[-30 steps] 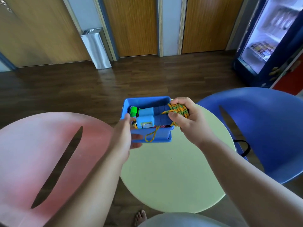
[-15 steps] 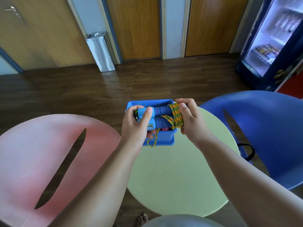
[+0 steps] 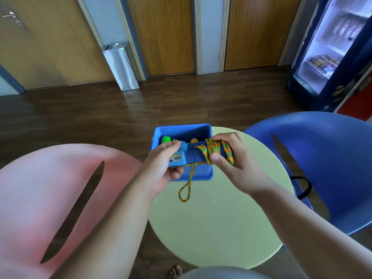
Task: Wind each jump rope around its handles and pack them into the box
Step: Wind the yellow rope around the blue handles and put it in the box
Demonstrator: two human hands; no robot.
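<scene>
Jump rope (image 3: pixel 193 157) clasped in fingers of left hand (image 3: pixel 161 170) and right hand (image 3: pixel 239 170), blue box (image 3: pixel 201 173) on green table (image 3: pixel 211 228), wood floor (image 3: pixel 100 113)

blue-handled jump rope (image 3: pixel 193 156) wound in orange-green cord, above blue box (image 3: pixel 182 130)

No legible text; perhaps blurred digits on handle counter (image 3: pixel 177 158).

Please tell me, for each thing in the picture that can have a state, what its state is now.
blue box: open at the top, on the green table, with other items inside.
jump rope: cord wound around its blue handles, one loop hanging loose, held over the box.
left hand: grips the counter end of the handles.
right hand: grips the wound end.
wooden doors: shut.
</scene>
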